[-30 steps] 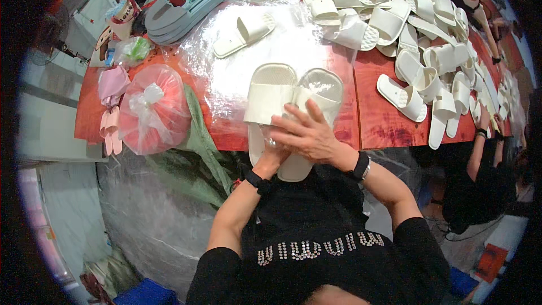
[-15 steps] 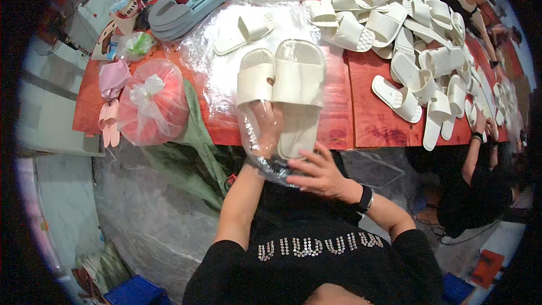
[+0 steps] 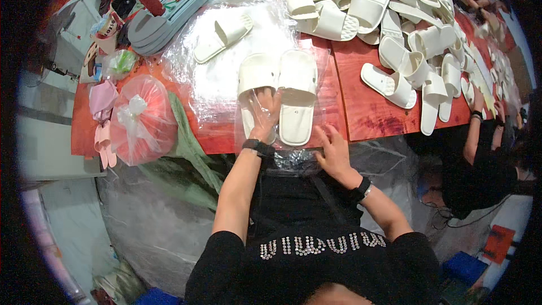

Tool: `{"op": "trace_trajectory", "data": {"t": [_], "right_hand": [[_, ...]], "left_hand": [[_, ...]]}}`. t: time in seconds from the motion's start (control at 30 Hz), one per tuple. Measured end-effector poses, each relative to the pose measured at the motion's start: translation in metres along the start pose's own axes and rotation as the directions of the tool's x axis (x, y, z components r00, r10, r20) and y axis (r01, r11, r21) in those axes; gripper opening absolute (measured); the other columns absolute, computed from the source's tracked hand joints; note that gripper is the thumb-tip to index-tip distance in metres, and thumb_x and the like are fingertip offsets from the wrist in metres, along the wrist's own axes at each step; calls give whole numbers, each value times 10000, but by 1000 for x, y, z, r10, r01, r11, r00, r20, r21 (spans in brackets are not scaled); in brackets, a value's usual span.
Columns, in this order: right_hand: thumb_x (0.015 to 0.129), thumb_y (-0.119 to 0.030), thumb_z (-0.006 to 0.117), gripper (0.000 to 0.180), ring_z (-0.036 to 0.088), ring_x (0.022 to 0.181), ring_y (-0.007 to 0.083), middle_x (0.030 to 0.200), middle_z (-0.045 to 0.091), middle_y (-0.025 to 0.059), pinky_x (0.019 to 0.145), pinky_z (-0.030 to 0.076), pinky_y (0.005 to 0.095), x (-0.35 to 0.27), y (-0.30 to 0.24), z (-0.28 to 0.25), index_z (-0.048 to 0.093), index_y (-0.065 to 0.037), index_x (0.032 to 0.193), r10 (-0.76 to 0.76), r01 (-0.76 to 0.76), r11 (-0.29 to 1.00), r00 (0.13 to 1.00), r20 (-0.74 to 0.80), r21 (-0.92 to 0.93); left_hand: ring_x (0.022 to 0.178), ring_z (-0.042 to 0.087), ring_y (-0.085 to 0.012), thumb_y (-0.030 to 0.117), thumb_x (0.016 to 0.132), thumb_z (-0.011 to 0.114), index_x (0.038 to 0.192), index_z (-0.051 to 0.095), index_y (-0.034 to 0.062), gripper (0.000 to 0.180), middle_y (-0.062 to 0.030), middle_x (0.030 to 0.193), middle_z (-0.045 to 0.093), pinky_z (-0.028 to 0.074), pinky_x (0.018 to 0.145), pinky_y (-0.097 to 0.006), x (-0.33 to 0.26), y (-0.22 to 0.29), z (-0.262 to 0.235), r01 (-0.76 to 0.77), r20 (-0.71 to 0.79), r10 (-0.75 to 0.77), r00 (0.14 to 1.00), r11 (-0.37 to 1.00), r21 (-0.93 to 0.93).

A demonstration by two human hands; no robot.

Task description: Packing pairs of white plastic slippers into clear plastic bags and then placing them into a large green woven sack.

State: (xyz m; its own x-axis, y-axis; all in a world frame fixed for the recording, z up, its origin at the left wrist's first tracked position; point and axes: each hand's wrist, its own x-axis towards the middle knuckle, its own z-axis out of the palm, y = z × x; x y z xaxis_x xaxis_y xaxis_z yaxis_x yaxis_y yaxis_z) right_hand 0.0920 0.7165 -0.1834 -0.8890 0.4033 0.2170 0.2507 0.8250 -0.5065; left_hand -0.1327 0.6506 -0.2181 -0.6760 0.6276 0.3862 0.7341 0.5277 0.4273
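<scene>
Right hand (image 3: 334,153) has shifted outward, slipper pair (image 3: 297,100) left of its grip.

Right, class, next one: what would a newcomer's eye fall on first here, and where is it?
Probably the big heap of white slippers on the upper right of the red table. Next, a white pair in clear plastic at the near edge, the left hand at its left slipper and the right hand beside it. Far left sits a tied clear bag with red contents.
</scene>
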Motion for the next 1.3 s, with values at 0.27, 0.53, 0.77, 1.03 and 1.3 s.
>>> {"op": "trace_trajectory", "data": {"t": [0.27, 0.53, 0.77, 1.03, 1.3], "right_hand": [[712, 33, 508, 591, 514, 913, 366, 1111, 413, 170, 745, 456, 393, -7, 20, 10, 366, -129, 1263, 161, -200, 970, 955, 247, 139], [743, 4, 498, 495, 513, 882, 385, 1029, 452, 180, 728, 451, 413, -11, 20, 1, 401, -92, 1219, 272, -340, 889, 931, 245, 306], [727, 27, 496, 405, 525, 863, 362, 949, 492, 166, 713, 452, 399, -12, 31, 9, 482, -79, 1117, 144, -194, 934, 973, 181, 299], [777, -76, 510, 315, 532, 839, 353, 895, 505, 157, 694, 452, 392, -18, 42, -10, 510, -97, 1092, 232, -273, 947, 945, 232, 168], [740, -129, 559, 335, 511, 840, 299, 909, 505, 109, 720, 426, 386, -26, 73, -38, 534, -103, 1074, -216, 219, 976, 972, 91, -18]], "left_hand": [[1123, 375, -403, 372, 773, 534, 1174, 443, -1, 556, -255, 1196, 419, 222, 943, -565, 14, -3, 6, 163, 406, -157, 900, 986, 21], [1248, 250, -337, 367, 785, 544, 1235, 442, 228, 483, -127, 1324, 337, 146, 965, -580, -73, 42, -7, -353, 349, 364, 864, 930, -97], [1268, 222, -316, 383, 786, 544, 1204, 479, 266, 438, -87, 1343, 330, 128, 964, -590, -77, 36, 1, -410, 288, 401, 869, 912, -34], [1238, 250, -380, 273, 750, 609, 1194, 474, 129, 486, -182, 1325, 319, 188, 965, -556, -120, 10, -80, -196, 426, 119, 897, 970, 141], [906, 569, -296, -19, 678, 561, 1063, 547, 52, 392, -128, 943, 599, 433, 788, -359, -140, -21, -157, 17, 348, 126, 929, 925, -380]]}}
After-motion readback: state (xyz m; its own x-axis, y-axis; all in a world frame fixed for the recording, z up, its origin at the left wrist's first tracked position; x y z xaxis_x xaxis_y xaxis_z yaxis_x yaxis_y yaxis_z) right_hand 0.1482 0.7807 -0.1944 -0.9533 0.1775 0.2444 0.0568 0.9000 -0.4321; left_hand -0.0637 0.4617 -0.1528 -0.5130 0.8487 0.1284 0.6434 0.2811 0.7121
